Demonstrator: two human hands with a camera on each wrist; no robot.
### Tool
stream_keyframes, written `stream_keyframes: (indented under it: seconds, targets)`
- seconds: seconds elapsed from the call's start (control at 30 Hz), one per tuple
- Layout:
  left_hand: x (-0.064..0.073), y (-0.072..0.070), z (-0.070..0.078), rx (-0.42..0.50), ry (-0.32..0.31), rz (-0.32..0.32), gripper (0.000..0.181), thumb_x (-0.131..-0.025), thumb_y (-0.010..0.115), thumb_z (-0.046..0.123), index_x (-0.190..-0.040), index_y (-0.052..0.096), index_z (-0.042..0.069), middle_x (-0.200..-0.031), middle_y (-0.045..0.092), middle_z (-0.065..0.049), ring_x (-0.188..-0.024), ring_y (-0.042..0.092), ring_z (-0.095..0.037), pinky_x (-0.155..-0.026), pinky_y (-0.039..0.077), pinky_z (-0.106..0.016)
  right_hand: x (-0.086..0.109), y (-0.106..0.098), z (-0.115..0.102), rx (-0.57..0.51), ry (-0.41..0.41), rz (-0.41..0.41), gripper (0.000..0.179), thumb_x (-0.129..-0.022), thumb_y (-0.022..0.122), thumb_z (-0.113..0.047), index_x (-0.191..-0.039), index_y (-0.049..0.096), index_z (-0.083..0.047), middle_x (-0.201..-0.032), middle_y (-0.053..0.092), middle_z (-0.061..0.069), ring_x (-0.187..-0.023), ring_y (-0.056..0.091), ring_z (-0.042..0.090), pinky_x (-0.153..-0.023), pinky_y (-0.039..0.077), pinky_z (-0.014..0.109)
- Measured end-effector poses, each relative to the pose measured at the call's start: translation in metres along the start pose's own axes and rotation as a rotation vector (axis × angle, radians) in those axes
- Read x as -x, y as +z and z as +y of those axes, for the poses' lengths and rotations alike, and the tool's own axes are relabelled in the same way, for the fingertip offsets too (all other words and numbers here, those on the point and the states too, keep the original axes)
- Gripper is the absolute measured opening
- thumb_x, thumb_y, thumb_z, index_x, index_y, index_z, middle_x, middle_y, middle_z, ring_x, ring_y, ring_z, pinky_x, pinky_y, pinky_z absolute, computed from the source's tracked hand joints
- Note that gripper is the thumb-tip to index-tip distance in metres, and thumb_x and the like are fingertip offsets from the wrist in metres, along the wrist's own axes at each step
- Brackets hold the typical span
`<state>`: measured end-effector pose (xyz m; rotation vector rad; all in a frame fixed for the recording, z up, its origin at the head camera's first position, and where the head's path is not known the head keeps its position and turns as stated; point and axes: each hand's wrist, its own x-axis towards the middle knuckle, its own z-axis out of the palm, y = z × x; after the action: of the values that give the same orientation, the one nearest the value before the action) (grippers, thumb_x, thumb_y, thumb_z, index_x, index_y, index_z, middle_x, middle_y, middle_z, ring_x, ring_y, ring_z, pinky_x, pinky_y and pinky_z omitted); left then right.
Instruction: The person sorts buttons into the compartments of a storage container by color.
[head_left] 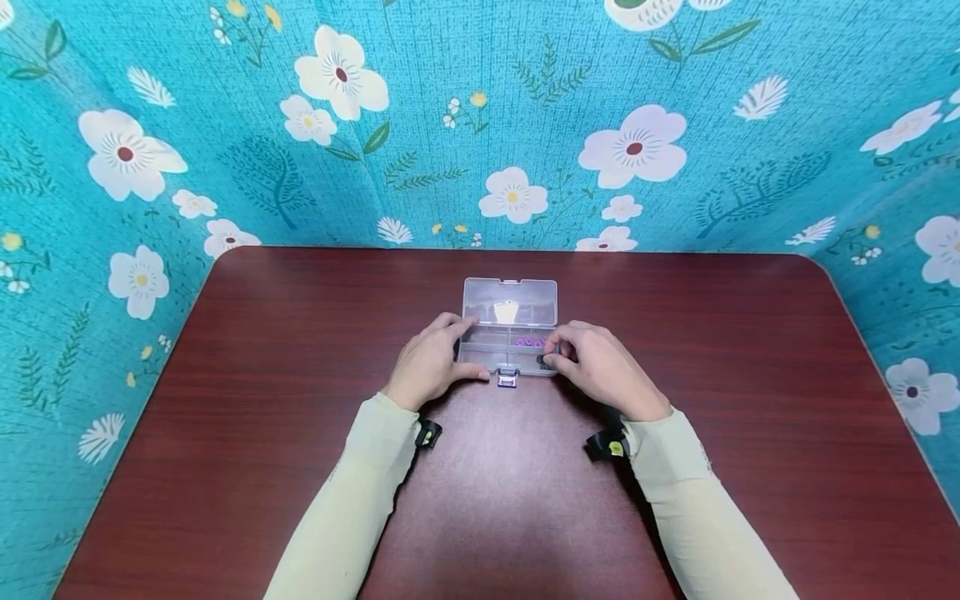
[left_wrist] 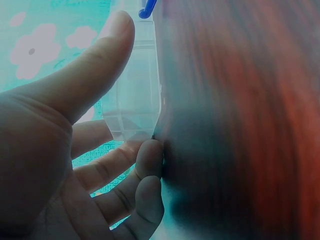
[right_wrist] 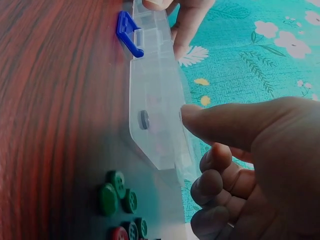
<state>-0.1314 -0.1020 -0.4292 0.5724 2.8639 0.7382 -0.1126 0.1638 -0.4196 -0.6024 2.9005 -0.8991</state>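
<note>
A clear plastic compartment box (head_left: 483, 360) lies on the table with its lid (head_left: 487, 302) raised at the back and a blue latch (head_left: 507, 379) at its front. My left hand (head_left: 429, 360) holds the box's left end, thumb along the front rim, fingers at the side. Over the front right compartment, my right hand (head_left: 600, 367) pinches a small dark button between thumb and index finger, mostly hidden by the fingertips. Another dark button (right_wrist: 144, 120) shows through the box wall. Small purple rings or buttons (head_left: 528, 342) lie in the back right compartment.
Several green buttons (right_wrist: 108, 199) and a red button (right_wrist: 120, 234) lie on the brown table (head_left: 300, 308) beside the box's right end, hidden by the right hand in the head view. A blue flowered cloth (head_left: 442, 125) hangs behind the table.
</note>
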Motion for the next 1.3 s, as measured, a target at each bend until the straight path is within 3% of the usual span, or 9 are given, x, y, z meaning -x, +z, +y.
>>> stream_keyframes:
  seconds: [1.3]
  targets:
    - [-0.001, 0.001, -0.002, -0.001, 0.011, 0.005, 0.090, -0.074, 0.086, 0.051, -0.149, 0.051, 0.015, -0.136, 0.056, -0.005, -0.106, 0.062, -0.022, -0.086, 0.053, -0.043, 0.032, -0.028, 0.030, 0.007, 0.122, 0.030, 0.008, -0.092, 0.074, -0.016, -0.098, 0.069, -0.017, -0.081, 0.053, -0.001, -0.071, 0.049, 0.016, -0.064, 0.040, 0.032]
